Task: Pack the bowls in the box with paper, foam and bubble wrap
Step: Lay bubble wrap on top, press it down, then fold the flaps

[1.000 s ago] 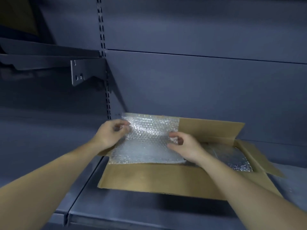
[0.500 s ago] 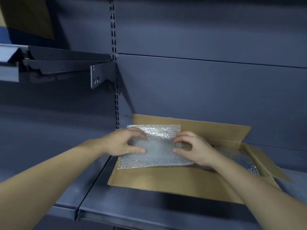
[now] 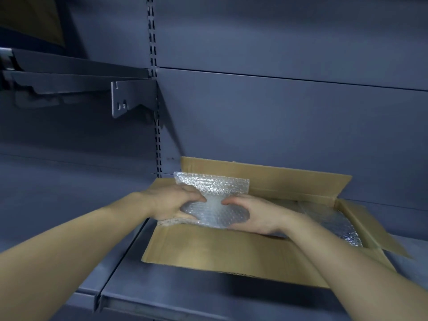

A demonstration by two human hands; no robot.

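Two hands (image 3: 176, 202), one cardboard box (image 3: 215, 249), two bubble wrap sheets (image 3: 215, 193) (one lining the box).

Two forearms reach into view from the lower corners, both bare from elbow to wrist, with no sleeve, cuff or glove on them. The left hand (image 3: 172, 202) and the right hand (image 3: 254, 216) are also uncovered, and no ring, watch, band or other marking shows on the fingers or wrists. The fingernails that can be seen look short and plain, though the dim light blurs finer detail.
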